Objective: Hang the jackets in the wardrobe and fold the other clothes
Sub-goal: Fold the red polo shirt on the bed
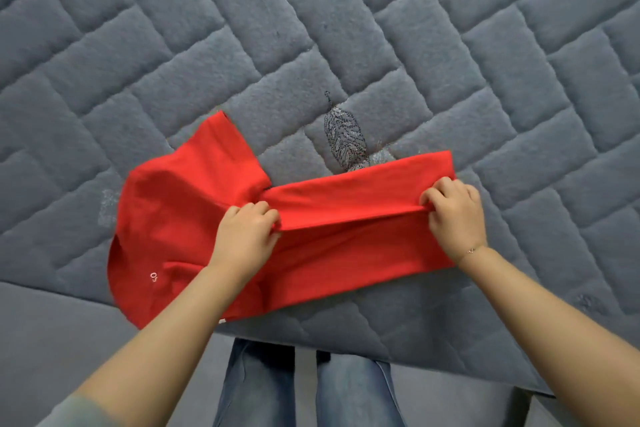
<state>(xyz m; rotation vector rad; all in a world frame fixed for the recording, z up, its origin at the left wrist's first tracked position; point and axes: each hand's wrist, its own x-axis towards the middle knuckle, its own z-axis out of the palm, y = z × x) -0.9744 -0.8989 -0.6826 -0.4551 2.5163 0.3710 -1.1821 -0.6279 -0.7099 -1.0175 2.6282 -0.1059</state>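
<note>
On the near edge of a grey quilted mattress [346, 28], a red T-shirt [180, 218] lay spread with its body running left to right across the person's front. One short sleeve [218, 146] pointed up and away toward the far left, flat on the quilting, and the collar end bulged out to the left, where a small white mark [153, 277] showed on the fabric near the mattress edge. The far long side of the shirt had been turned over toward the person, forming a folded band [363, 191] that stretched between the two hands. The left hand [246, 236] pinched the near edge of that band at its left end, fingers curled over the cloth and thumb beneath. The right hand [453, 215] gripped the same edge at the hem end, knuckles up, fingers tucked around the fold; a thin bracelet [471, 250] sat at its wrist. Between the hands the folded edge was drawn taut and lifted slightly off the layer below. A dark embroidered motif [344, 139] on the mattress peeked out just beyond the band. Below the mattress edge, the person's legs in blue jeans [311, 392] stood close against the bed.
</note>
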